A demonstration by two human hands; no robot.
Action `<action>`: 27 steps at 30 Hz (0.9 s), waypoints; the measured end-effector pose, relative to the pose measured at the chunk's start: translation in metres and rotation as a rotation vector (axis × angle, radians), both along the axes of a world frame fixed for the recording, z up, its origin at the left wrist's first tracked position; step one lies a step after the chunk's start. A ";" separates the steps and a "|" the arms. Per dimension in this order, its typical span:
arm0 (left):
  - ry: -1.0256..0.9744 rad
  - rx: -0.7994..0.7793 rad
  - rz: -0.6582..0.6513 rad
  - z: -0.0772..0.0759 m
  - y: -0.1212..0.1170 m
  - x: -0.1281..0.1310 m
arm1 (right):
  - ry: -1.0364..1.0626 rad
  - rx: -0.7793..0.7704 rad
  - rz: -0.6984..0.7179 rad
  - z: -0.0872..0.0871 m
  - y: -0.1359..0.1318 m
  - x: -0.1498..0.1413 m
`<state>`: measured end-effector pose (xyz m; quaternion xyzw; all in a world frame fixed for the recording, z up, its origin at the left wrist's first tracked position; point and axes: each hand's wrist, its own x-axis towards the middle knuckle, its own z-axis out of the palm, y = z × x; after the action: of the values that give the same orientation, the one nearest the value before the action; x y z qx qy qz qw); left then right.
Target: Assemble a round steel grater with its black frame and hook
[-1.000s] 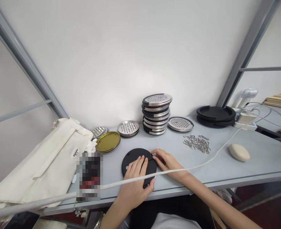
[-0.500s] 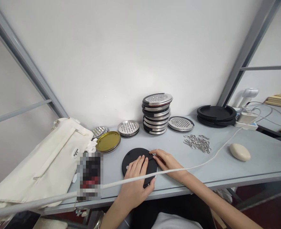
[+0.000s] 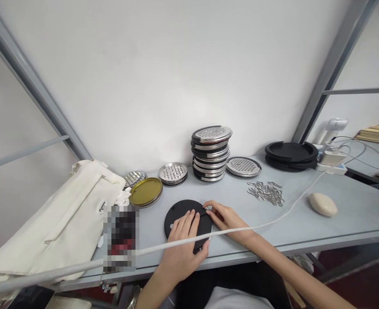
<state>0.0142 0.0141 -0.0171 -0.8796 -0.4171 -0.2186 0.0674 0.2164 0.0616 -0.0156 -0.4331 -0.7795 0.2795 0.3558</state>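
A black round disc [image 3: 173, 213] lies on the table in front of me, with a sliver of metal showing at its right rim. My left hand [image 3: 182, 238] rests across it, fingers stretched out flat on top and thumb by the near edge. At the disc's upper right rim, my right hand [image 3: 220, 214] has thumb and forefinger closed together. Whatever is between those fingertips is too small and covered to make out. A loose pile of small metal clips [image 3: 266, 194] lies to the right, apart from both hands.
Behind stand a tall stack of grater discs [image 3: 211, 154], round grater plates [image 3: 173, 173], gold-coloured lids [image 3: 146, 191] and black round trays [image 3: 290, 155]. A white cable [image 3: 257, 225] crosses in front. A cream bag [image 3: 57, 214] lies left; a beige oval object [image 3: 323, 204] sits right.
My right fingertips have shifted very slightly at the disc's rim. The left hand and the disc stay in place.
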 end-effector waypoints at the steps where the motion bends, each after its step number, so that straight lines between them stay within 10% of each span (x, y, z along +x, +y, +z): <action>1: -0.005 0.003 -0.002 0.000 0.000 0.000 | -0.002 0.000 -0.006 -0.001 0.000 0.000; 27: 0.004 -0.002 -0.008 0.001 0.000 0.000 | 0.040 0.143 -0.069 0.002 -0.001 -0.002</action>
<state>0.0140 0.0139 -0.0160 -0.8816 -0.4138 -0.2169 0.0667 0.2148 0.0610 -0.0138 -0.4277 -0.7748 0.2194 0.4106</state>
